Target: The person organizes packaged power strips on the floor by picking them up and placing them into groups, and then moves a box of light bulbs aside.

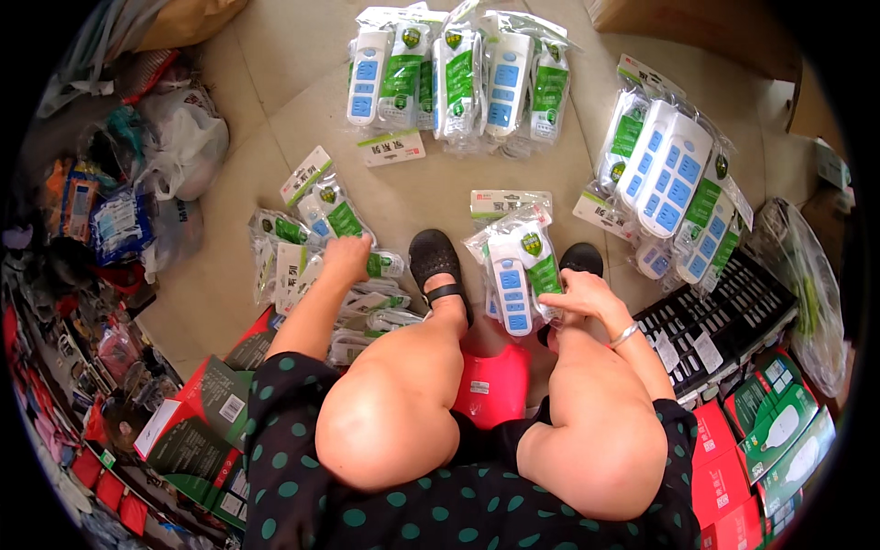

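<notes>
My left hand [346, 259] reaches down to the left-hand pile, fingers curled on a bagged power strip [332, 209] with a green-and-white wrapper; its fingertips are partly hidden. More bagged strips [380, 298] lie loosely stacked under and beside that hand. Between my feet lies another clear bag of power strips [515, 275], white with blue sockets, a header card at its far end. My right hand [591, 298], with a silver bracelet at the wrist, touches the right edge of this bag, thumb and fingers apart.
Bagged power strips [458, 78] form a row at the far side, with a larger group [674, 170] at right. A black slotted crate [724, 321] and red-green boxes [779, 422] stand at right. More boxes [206, 412] and plastic bags [179, 137] are at left. A pink object [493, 385] sits between my legs.
</notes>
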### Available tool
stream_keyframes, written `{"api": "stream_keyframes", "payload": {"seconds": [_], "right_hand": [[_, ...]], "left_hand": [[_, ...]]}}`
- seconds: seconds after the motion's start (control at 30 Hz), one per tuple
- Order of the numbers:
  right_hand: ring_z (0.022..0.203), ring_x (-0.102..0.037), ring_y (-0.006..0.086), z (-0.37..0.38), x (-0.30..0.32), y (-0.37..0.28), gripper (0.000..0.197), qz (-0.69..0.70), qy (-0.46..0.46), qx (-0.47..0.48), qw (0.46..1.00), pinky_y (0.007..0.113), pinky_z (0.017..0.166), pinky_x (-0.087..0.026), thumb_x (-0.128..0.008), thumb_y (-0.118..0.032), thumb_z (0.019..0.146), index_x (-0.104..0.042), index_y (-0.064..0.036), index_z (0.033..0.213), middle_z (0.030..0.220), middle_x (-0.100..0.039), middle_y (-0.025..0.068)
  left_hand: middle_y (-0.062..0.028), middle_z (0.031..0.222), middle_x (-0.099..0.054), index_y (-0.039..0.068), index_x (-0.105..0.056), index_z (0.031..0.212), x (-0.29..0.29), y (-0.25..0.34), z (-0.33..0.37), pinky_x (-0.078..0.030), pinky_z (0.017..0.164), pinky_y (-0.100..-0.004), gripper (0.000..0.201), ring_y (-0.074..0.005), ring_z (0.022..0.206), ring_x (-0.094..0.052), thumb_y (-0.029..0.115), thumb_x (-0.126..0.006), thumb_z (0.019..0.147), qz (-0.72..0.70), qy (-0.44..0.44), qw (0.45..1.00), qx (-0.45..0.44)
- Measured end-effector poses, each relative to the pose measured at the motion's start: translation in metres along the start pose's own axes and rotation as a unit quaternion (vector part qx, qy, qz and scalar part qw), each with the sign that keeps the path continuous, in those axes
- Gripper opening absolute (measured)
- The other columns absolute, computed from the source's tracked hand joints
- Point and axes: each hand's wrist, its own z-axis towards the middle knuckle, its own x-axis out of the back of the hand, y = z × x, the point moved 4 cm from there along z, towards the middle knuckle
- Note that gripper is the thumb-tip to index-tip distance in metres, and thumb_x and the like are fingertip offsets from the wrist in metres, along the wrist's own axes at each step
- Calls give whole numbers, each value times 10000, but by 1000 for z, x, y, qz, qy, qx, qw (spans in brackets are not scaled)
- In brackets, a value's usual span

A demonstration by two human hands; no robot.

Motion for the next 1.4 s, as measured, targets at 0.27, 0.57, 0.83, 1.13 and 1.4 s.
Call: {"api": "stream_keyframes", "payload": {"seconds": [0.27,0.57,0.83,1.13,1.4], "right_hand": [[753,-576,104,-7,26,20,297,338,182,85,919,261,680,-478,-645,-193,853,-573,-3,1069,822,-628,49],[1083,-536,166,-31,68,-89,840,600,-174,288,726,319,859,-484,-634,-524,820,-290,-34,1409,1231,-511,117],[1176,-455,157,-45,85,-78,697,566,125,357,732,318,1006,-364,-705,-188,806,-334,-23,1372,1291,-487,93],[1151,-460,294,-84,86,-132,606,8,284,505,815,489,988,-330,-716,-202,704,-501,-98,1262,1256,-497,130],[1098,-499,187,-31,85,-69,731,554,150,283,768,358,914,-456,-722,-321,807,-322,9,1323,1149,-523,138]], "left_hand": [[-62,852,-626,132,-622,899,80,9,-69,-464,736,-381,344,-256,854,-605,148,-712,567,-102,159,974,-124],[49,788,-456,274,-521,842,190,85,-134,-339,952,-424,258,-141,805,-494,161,-636,640,-15,585,729,-354],[-76,1117,-461,283,-565,1149,162,131,-73,-304,1008,-455,518,-248,1122,-457,188,-716,662,-81,605,730,-308],[-104,1144,-565,68,-372,1297,141,146,-16,-510,882,-375,582,-230,1051,-583,126,-668,800,-909,-47,368,-190],[-82,1115,-589,58,-419,1254,141,143,-22,-501,897,-381,529,-209,1028,-593,101,-673,792,-918,-61,336,-204]]}}
